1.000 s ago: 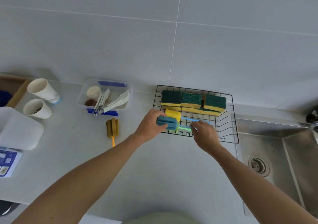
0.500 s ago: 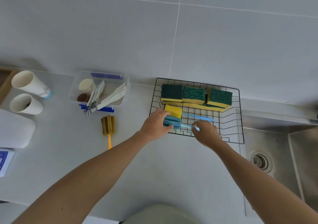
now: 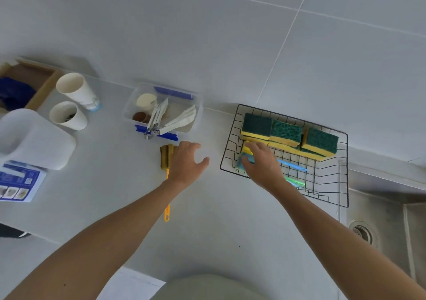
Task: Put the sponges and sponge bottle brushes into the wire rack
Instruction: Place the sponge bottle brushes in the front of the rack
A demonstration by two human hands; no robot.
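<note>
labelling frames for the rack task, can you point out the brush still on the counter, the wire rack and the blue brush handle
brown sponge bottle brush (image 3: 165, 156), head view, on its sponge head left of the left hand
wire rack (image 3: 343, 198), head view, on its near right corner rim
blue brush handle (image 3: 294, 166), head view, mid-handle inside the rack

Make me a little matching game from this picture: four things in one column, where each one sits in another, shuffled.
Things:
1. green-topped sponges
2. orange-handled brush
3. paper cups
4. white tongs

Places:
A. on the bare counter, by the left hand
B. in the clear plastic box
C. at the back of the wire rack
D. far left, near the wooden tray

Pairs: 1-C, 2-A, 3-D, 4-B
</note>
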